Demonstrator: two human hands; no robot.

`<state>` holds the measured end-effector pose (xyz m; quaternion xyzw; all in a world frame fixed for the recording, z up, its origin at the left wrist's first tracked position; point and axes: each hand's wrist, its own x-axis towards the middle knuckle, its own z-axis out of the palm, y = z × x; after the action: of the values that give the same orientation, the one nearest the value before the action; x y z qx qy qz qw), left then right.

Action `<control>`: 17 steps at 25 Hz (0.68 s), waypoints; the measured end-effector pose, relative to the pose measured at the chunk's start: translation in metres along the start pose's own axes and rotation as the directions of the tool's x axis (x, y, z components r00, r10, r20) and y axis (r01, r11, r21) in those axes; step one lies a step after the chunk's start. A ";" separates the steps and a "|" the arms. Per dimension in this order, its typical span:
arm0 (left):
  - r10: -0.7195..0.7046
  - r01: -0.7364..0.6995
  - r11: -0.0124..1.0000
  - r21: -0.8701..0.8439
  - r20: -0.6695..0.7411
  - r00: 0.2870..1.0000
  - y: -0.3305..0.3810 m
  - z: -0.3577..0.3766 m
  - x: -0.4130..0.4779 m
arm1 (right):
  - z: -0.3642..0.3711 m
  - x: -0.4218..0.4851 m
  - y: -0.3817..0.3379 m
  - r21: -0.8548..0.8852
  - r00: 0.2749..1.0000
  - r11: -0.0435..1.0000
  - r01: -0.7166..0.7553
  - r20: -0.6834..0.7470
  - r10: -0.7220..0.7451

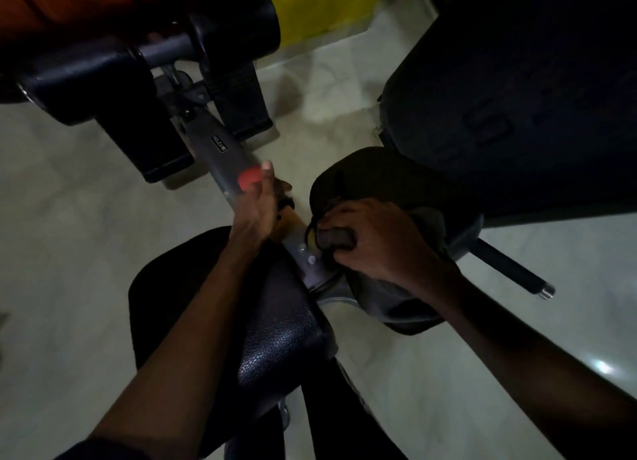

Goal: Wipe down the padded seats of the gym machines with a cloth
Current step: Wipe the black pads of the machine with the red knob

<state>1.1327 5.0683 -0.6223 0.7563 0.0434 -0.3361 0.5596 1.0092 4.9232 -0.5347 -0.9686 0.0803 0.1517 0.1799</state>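
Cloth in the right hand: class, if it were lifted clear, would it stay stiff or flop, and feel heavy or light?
Probably floppy: the cloth bunches into folds inside the right hand. Likely light, since the curled fingers of one hand gather it all. It should drape rather than roll.

Two hands show: the left hand (pixel 256 201) at the centre and the right hand (pixel 372 242) just toward 3 o'clock of it. There is one cloth (pixel 429 220), under the right hand. Flat black pads number three: the seat pad (pixel 282 328) at 6 o'clock, the small pad (pixel 365 170) beneath the cloth, and the large pad (pixel 517 80) at 2 o'clock. Rollers number two: the upper roller (pixel 241 15) at 11 o'clock and the lower roller (pixel 86 77) at 10 o'clock. Below them are two black blocks, the left block (pixel 155 142) and the right block (pixel 241 97). There is one red knob (pixel 250 178), one grey beam (pixel 220 149), one black bar (pixel 510 266) with a chrome tip at 4 o'clock, and one yellow panel (pixel 310 4) at 12 o'clock.
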 end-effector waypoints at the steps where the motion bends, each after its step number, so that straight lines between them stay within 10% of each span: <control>1: -0.005 0.005 1.000 -0.001 -0.027 1.000 0.002 -0.001 -0.001 | -0.002 0.014 -0.001 0.035 0.999 0.999 -0.016 0.045 0.014; 8: 0.055 -0.059 0.997 -0.051 -0.082 0.995 0.005 -0.004 -0.008 | 0.004 0.088 0.020 0.047 0.982 0.986 -0.158 0.114 0.152; 17: -0.041 0.043 0.999 0.019 -0.072 0.997 0.005 -0.003 -0.001 | 0.001 0.088 0.020 -0.033 0.962 0.996 0.089 0.262 -0.077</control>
<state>1.1354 5.0692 -0.6171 0.7725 0.0760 -0.3208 0.5427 1.0877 4.8965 -0.5699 -0.9466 0.0121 0.2715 0.1737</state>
